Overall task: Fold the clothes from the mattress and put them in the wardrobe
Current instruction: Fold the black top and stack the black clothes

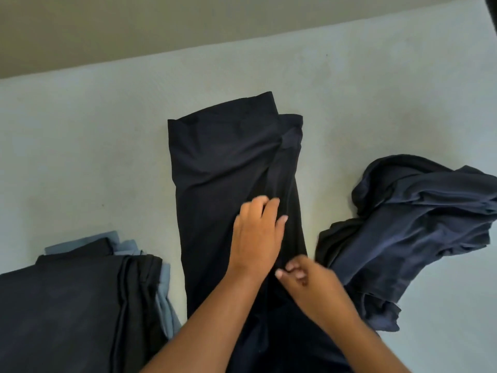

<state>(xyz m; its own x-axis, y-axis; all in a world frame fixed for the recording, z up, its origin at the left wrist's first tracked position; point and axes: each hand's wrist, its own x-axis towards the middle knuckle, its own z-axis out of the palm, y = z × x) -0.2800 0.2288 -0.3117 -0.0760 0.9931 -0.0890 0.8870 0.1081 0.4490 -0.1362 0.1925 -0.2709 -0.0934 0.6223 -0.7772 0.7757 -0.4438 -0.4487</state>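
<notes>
Navy heap [419, 224] lies right of black garment [223, 162]; folded stack [67, 305] lies left.

Soft, even, rather dim light spreads over the pale mattress [94, 135]; thin, faint shadows hug the cloth edges. The black garment [223, 157] sinks into near-featureless dark. The left hand [255, 235] and right hand [304, 275] are motion-smeared at the fingers. The whole frame looks slightly soft.

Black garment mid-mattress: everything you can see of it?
The black garment lies lengthwise on the mattress, running away from the camera, thin smooth-looking fabric, creased. Its right side is folded inward with a bunched strip near the squared far end. The left hand rests on it; the right hand has curled fingers at its right edge.
</notes>
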